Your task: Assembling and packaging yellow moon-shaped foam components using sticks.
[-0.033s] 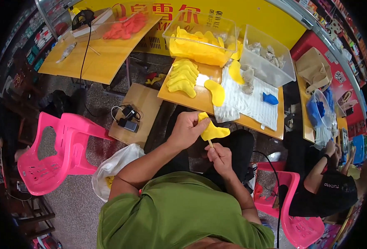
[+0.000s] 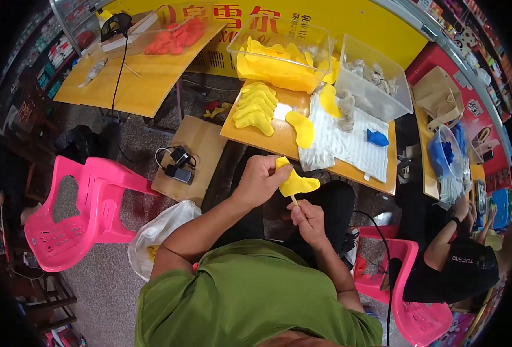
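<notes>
The left hand (image 2: 260,180) is closed around the upper end of a yellow piece (image 2: 296,183), a flat, soft-looking shape like a small sock, held over the lap just short of the near edge of the table (image 2: 279,139). The piece's long axis runs from the left hand toward the lower right, its broad end pointing right and away from that hand. The right hand (image 2: 308,220) sits just below it, fingers pinched on a thin stick (image 2: 293,200) that rises up and slightly left to meet the underside of the piece; so the piece lies straight above the right hand, and the stick's axis is near upright, crossing the piece's. The left hand is the nearer, already on it. On the table beyond lie a stack of like yellow pieces (image 2: 254,107), a single one (image 2: 302,128) on its own, and a white mat (image 2: 348,144).
</notes>
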Demonstrator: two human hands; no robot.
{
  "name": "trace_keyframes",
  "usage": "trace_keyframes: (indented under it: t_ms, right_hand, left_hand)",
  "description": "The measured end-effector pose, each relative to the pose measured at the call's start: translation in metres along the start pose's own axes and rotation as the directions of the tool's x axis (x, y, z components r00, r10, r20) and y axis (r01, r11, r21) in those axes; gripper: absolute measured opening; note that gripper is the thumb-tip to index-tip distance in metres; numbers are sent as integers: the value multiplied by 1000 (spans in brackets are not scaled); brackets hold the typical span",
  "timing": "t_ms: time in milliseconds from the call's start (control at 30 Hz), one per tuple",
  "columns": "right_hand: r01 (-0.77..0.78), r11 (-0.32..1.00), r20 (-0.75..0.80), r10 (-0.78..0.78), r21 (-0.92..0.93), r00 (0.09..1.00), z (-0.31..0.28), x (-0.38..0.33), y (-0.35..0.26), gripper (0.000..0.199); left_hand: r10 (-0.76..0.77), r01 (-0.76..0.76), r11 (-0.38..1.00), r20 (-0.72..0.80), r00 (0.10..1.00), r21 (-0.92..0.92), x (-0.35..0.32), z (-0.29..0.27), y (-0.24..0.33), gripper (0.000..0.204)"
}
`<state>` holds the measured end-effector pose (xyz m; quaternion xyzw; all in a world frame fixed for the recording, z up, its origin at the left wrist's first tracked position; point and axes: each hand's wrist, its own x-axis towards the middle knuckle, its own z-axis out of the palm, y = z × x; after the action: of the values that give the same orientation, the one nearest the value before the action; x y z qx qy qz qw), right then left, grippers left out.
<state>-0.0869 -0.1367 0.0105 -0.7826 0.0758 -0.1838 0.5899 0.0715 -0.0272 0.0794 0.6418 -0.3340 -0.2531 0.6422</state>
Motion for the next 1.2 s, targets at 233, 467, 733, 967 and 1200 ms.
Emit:
trace_keyframes:
  t_ms: [233,467,733,967,1200]
  right_hand:
    - [44,996,32,-41,-83,999,-10,4,5,16]
    - [-49,994,-46,54,100,997,0,4,-2,19]
    - [-53,994,-85,62,94,994,2,0,-3,20]
    - [-141,954,-42,157,266,987,8,-5,-2,20]
    - [-152,967,-3,156,203,988,7,-5,-4,17]
  left_hand:
    - [-12,13,999,59,998,-31,0,-2,3,19]
    - [119,-142,960,-108,987,-240,-5,15,3,27]
    - [325,-296,919,-74,943,260,-7,4,3,27]
    - [296,-270,946,-137,945,180,-11,6,-12,30]
    - [216,-210,976,-133,967,62,-13,3,-16,25]
